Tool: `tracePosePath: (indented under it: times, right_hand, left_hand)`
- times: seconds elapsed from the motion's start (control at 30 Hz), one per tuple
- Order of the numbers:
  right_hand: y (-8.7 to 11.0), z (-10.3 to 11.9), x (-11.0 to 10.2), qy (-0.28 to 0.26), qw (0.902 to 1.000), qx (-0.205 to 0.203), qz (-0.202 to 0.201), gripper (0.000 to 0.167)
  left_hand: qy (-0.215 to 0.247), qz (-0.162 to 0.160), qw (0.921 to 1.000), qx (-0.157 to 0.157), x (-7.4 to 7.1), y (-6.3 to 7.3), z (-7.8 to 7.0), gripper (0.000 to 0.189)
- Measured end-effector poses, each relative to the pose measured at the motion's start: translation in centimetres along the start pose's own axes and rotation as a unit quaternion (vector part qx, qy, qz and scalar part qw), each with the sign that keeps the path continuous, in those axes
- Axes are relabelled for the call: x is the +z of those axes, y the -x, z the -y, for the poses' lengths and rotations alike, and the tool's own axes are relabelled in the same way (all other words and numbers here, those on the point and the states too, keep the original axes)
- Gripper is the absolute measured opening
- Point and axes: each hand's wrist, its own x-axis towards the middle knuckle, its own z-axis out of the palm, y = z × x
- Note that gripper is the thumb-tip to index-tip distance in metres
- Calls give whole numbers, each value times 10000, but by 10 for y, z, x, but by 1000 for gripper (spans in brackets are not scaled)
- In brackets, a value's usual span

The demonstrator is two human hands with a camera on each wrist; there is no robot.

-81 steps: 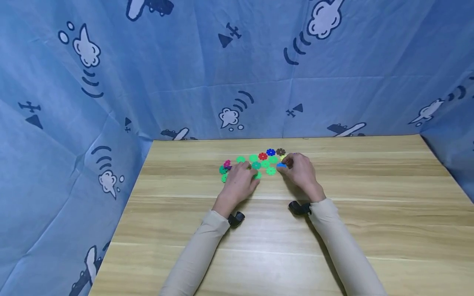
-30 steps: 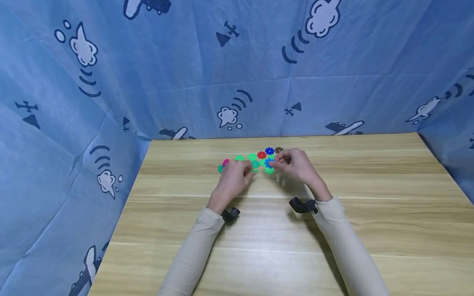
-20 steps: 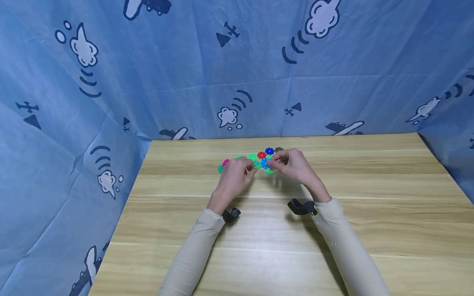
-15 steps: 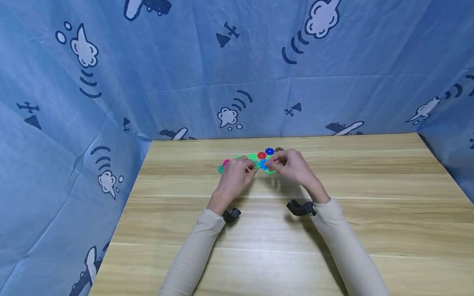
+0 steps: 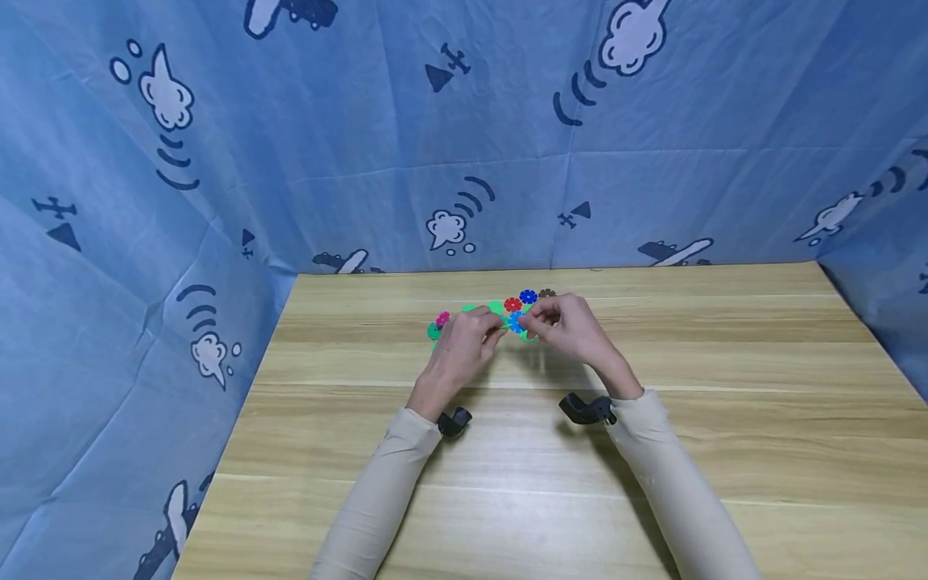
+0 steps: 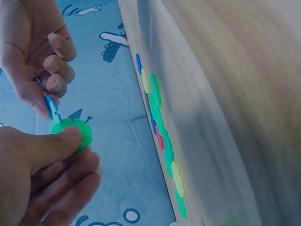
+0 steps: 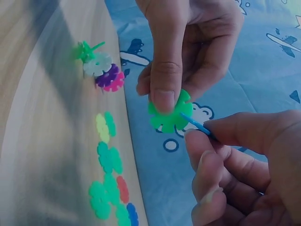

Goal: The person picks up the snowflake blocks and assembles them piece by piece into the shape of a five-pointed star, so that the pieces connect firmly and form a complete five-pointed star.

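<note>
Green disc (image 7: 165, 121) pinched between thumb and fingers of left hand (image 5: 462, 342), rim left exposed past thumb tip, presumably for access. Blue disc (image 6: 53, 111) pinched by fingertips of right hand (image 5: 573, 326), turned crosswise, its edge set at green rim, likely for slot to be met by slot; depth of engagement cannot be told. Both held raised off tabletop (image 5: 540, 483), seemingly for finger room. Other discs (image 7: 99, 201) spread beyond and below fingers, apparently for easy reach.

Green notched disc (image 7: 171, 121), blue disc (image 6: 53, 110): both held aloft, crosswise, edges meeting.
</note>
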Motion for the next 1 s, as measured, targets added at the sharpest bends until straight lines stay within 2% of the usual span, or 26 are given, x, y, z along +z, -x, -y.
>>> tracePosePath:
  times: [0.3, 0.7, 0.83, 1.0]
  right_hand:
    - [-1, 1, 0, -5, 9999, -147, -10, 23]
    - [1, 2, 7, 13, 9997, -231, -101, 21]
    - [1, 2, 6, 78, 9997, -224, -88, 22]
    - [0, 2, 4, 8, 9998, -54, -171, 25]
  left_hand:
    - [-22, -317, 9988, 380, -1, 0, 1, 5]
    - [100, -315, 9979, 554, -2, 1, 5, 7]
    - [196, -269, 9984, 459, -2, 1, 5, 6]
    - [474, -129, 9988, 59, -2, 0, 5, 7]
